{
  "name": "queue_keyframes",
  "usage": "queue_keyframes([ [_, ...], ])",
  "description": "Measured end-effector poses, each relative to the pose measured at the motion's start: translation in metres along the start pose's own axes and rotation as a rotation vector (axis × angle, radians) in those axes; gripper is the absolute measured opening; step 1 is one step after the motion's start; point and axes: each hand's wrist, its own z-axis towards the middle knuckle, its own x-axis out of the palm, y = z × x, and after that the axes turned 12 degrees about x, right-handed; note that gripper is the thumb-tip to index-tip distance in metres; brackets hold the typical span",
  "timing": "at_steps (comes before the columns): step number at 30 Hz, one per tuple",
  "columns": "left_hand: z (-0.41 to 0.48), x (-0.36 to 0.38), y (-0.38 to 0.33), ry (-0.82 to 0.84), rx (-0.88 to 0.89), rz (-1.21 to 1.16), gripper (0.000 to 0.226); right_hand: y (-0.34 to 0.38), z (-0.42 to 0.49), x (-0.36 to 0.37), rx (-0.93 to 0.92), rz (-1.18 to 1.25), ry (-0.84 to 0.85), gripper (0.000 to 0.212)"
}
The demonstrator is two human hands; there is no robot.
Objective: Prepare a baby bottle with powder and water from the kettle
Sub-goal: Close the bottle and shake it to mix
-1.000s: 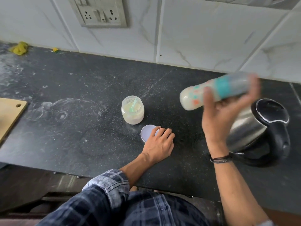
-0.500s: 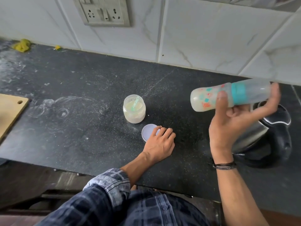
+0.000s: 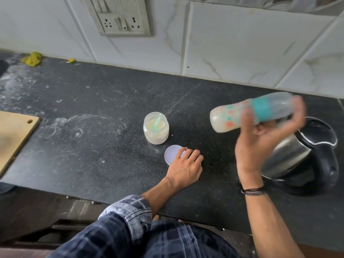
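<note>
My right hand [image 3: 260, 146] grips a baby bottle [image 3: 230, 118] lying almost sideways in the air, above and left of the kettle. The bottle is blurred, holds milky liquid, has a teal collar and a clear cap. A steel kettle [image 3: 290, 155] with a black lid and handle stands on the dark counter under that hand. An open jar of powder [image 3: 156, 130] with a green scoop inside stands mid-counter. Just in front of it lies the jar's round lid [image 3: 172, 152]. My left hand [image 3: 186, 164] rests flat on the counter, fingertips on the lid's edge.
A wooden cutting board [image 3: 14, 135] lies at the counter's left edge. A socket plate [image 3: 121, 17] sits on the tiled wall behind. Yellow scraps [image 3: 32, 58] lie at the far left by the wall. Powder dust streaks the black counter [image 3: 83, 155].
The bottle in my right hand has swung up and down and sideways above the kettle and is blurred now. My left hand and the jar have not moved.
</note>
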Motion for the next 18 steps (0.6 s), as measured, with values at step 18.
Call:
queue_keyframes([
  [18,0.0,0.0,0.0,0.021,-0.006,0.002,0.027,-0.019,-0.005,-0.009,0.199,-0.007,-0.033,0.075],
])
